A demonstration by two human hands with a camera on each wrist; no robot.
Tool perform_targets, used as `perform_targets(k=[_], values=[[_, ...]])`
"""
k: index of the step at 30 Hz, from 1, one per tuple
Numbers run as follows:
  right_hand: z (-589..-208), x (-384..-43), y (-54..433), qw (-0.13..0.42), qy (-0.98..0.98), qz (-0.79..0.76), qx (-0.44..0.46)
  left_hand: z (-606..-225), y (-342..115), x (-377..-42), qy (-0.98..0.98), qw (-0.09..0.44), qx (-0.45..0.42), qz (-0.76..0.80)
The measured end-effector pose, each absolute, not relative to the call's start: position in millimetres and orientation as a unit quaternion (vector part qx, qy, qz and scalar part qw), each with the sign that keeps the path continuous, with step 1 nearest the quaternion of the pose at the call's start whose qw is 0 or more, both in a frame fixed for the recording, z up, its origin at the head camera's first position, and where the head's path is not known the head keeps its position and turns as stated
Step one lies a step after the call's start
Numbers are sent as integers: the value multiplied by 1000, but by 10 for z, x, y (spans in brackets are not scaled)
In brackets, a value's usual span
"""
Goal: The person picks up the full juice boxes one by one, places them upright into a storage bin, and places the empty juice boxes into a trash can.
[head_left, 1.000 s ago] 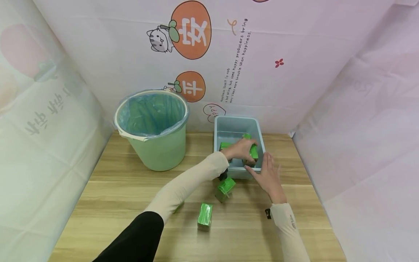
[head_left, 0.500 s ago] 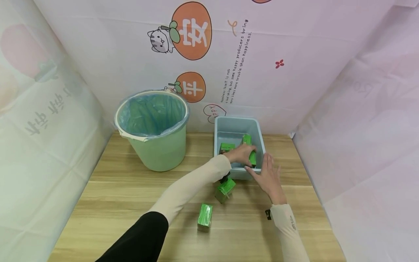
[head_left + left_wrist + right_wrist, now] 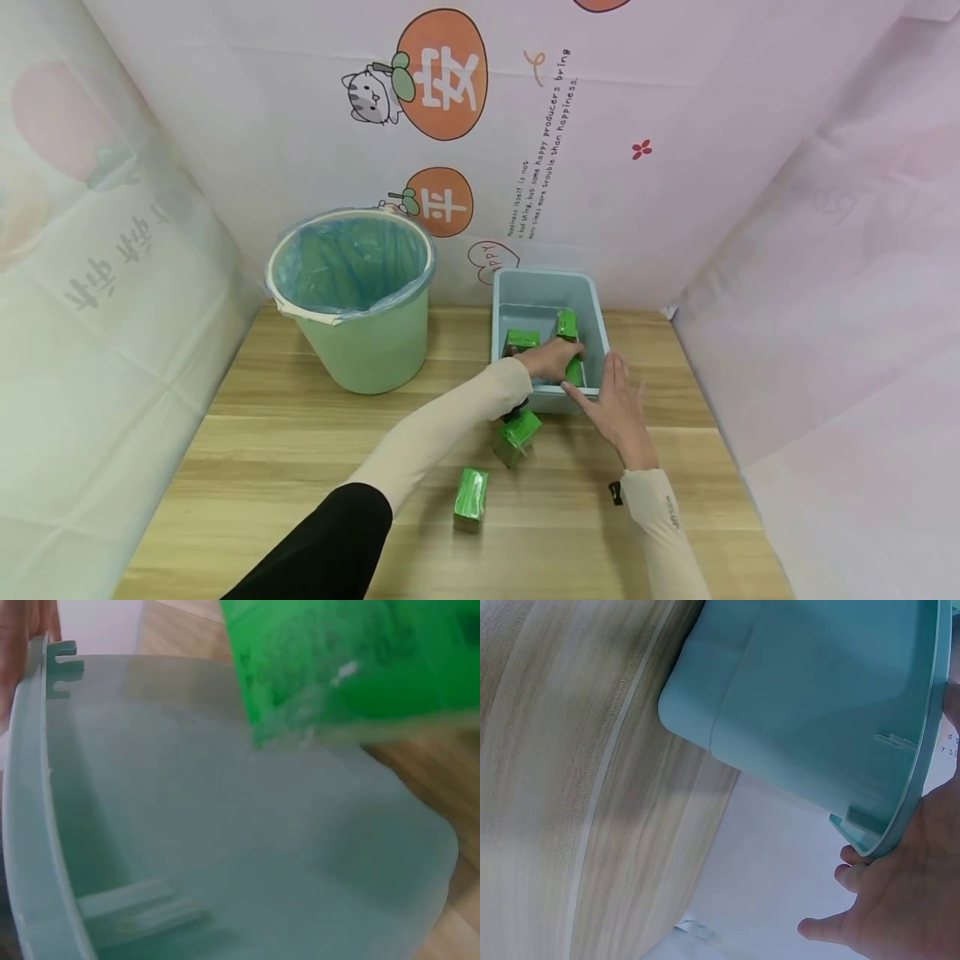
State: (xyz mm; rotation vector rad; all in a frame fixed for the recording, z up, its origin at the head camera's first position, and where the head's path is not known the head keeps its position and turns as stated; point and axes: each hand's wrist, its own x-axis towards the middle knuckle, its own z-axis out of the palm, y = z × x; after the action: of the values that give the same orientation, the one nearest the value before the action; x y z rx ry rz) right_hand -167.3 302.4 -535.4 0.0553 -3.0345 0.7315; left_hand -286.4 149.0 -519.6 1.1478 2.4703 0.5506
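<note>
In the head view, my left hand reaches into the light-blue bin and holds a small green wrapped pack near the front right corner. The fingers partly cover this pack. Just behind it in the bin lies a second green pack, and a third green pack sits along the left wall. My right hand rests against the bin's front right corner, fingers straight along the side and thumb spread over the front rim. The right wrist view shows its palm at the rim.
Two more green packs stand on the wooden table: one green pack in front of the bin, another green pack nearer me. A green bucket with a blue liner stands left of the bin. Printed cloth walls surround the table.
My left hand has lowered its pack deeper into the bin and shifted slightly left, uncovering more of the other two packs there. The right hand stays on the bin's corner.
</note>
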Motion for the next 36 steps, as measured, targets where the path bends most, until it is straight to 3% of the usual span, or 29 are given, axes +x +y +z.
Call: perform_targets(k=[8,25,36], values=[[-5401,-1672,3019,5,-971,237,16,-5231,1514,-2879,875,198,398,189],[-5408,-1677,3033,4,-973,229,15,-5226,1522,-2869,876,186,406,181],[-5394,-1701,3007,6,-974,227,15,-5115,1407,-2981,859,186,409,246]])
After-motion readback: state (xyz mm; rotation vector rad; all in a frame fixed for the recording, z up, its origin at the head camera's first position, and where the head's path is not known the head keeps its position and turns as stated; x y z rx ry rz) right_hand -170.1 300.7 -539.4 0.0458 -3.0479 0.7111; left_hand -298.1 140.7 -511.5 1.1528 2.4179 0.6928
